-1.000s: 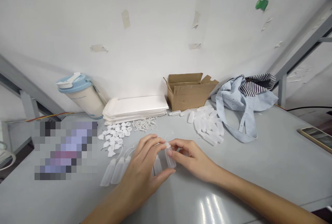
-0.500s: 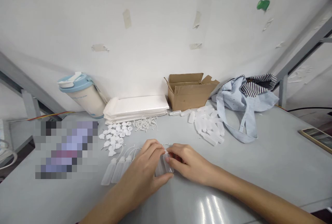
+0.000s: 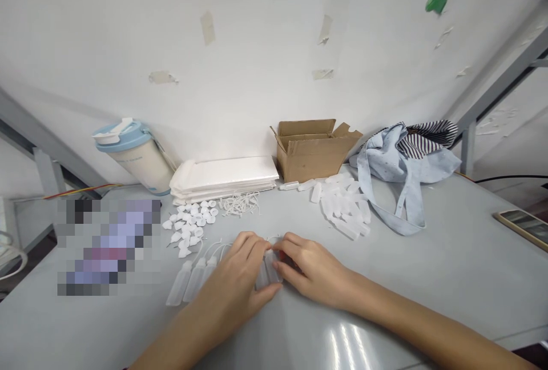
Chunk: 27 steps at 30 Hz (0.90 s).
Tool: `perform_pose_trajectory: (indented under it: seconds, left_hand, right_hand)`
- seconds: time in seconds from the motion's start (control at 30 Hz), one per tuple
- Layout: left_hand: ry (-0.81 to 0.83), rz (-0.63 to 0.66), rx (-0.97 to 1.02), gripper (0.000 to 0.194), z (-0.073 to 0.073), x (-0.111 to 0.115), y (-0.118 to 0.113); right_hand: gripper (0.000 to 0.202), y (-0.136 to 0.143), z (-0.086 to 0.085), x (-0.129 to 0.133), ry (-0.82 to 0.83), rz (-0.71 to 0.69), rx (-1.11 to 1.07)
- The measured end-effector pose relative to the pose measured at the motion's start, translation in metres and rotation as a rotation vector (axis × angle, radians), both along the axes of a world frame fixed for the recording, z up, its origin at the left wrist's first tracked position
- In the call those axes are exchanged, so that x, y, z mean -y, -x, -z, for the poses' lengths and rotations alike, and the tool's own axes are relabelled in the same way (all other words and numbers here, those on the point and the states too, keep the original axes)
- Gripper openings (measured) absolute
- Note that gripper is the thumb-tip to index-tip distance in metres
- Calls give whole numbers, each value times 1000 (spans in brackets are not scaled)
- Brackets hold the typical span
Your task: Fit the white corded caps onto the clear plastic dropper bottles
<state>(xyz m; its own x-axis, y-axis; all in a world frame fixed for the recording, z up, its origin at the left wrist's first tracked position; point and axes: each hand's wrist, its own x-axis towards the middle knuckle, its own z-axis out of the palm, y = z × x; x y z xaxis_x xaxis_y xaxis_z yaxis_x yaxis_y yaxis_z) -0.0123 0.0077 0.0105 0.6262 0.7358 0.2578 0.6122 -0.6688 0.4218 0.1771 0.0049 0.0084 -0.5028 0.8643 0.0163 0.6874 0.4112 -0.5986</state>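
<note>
Several small translucent plastic bottles (image 3: 178,283), fitted with thin white tubes at the neck, lie in a row before me. My left hand (image 3: 240,273) spans the row's right end, its fingers at the necks and its thumb near the base of the end plastic bottle (image 3: 272,268). Against that bottle's right side, near the neck, press the thumb and fingers of my right hand (image 3: 312,267). Part of the row is hidden behind my left hand. White caps (image 3: 188,221) and loose white tubes (image 3: 240,204) lie beyond it, with a pile of bare bottles (image 3: 342,207) farther right.
White padded envelopes (image 3: 226,175) are stacked by the wall, between a blue-lidded tumbler (image 3: 141,159) and an open cardboard box (image 3: 314,159). A light blue cloth bag (image 3: 385,159) sits to the right, and a phone (image 3: 524,227) lies at the right edge. A blurred patch covers something at left.
Both hands have shifted slightly, and the end bottle has moved a little left, closer to the row. My right hand stays at its neck.
</note>
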Motion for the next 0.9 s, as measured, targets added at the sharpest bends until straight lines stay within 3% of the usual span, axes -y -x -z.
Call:
perform_pose_trajectory:
  seconds: [0.27, 0.5, 0.73, 0.9]
  left_hand:
    - [40, 6, -18, 36, -3, 0, 1]
    - [38, -11, 9, 53, -2, 0, 12]
    - [182, -18, -47, 51, -7, -1, 12]
    - [240, 3, -46, 51, -9, -1, 11]
  right_hand:
    - [19, -1, 2, 0, -17, -6, -32]
    - [21, -1, -4, 0, 13, -7, 21]
    - [58, -8, -15, -3, 46, -132, 11]
    - [66, -7, -13, -3, 74, -140, 30]
